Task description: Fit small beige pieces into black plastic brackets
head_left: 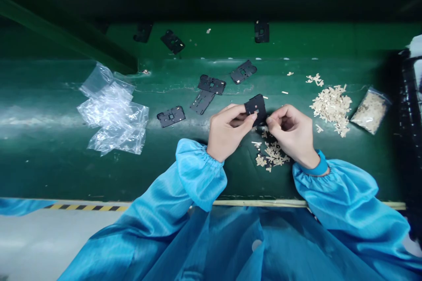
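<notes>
Between thumb and fingers, my left hand [231, 129] grips a flat black plastic plate [254, 104] with small cutouts, tilted above the bench. My right hand [292, 131] is pinched at the plate's lower right edge; what its fingertips hold, if anything, is too small to make out. Below the hands lies a small pile of cream-coloured pieces [274, 154], with some dark bits among them. To the right of my right hand is a larger heap of the same cream pieces [332, 106].
Several similar black plates [171, 116] lie about the green bench [184, 171]. A heap of clear plastic bags [114, 109] is on the left. At the right lies a bag filled with cream pieces [371, 109], near a black crate edge [410, 131]. A green beam [72, 30] crosses the upper left.
</notes>
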`<action>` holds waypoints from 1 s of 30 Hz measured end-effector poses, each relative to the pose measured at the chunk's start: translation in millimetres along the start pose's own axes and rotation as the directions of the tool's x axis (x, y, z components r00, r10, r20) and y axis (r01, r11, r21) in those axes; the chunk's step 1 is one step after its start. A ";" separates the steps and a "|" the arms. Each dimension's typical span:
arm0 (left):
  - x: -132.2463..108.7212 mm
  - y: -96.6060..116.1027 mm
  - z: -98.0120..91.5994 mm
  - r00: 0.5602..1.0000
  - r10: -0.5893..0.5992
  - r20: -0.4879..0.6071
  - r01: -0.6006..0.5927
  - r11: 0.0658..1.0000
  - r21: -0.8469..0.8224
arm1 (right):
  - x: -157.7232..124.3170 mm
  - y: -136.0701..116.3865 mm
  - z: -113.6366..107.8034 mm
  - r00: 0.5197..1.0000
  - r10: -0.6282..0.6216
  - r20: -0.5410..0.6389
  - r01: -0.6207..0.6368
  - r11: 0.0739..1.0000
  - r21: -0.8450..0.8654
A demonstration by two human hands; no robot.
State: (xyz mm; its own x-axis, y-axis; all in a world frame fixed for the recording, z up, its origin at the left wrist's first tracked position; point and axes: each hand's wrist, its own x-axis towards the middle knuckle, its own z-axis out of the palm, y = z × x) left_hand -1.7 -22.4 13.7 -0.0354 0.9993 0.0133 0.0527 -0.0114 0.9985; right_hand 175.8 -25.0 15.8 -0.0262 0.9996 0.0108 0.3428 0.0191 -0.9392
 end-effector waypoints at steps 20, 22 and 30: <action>2.7 -3.7 -1.6 0.999 -0.050 0.006 0.050 0.999 -0.008 | 2.2 2.1 -4.2 1.000 0.010 0.025 -0.009 0.999 -0.041; 2.9 -4.2 -1.4 0.998 -0.059 -0.007 0.059 0.998 0.005 | 1.6 2.3 -4.8 1.000 -0.016 0.014 0.017 0.996 -0.086; 1.5 -5.4 -0.2 0.997 -0.067 -0.037 0.068 0.997 0.042 | 0.3 1.3 -3.7 0.998 -0.039 0.043 0.043 0.995 -0.090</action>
State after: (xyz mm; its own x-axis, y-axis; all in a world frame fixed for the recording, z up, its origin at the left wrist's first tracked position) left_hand -2.2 -20.9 8.3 -0.0761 0.9958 -0.0514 0.0917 0.0583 0.9941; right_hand 179.7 -24.6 15.9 -0.0798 0.9963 0.0326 0.4246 0.0636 -0.9031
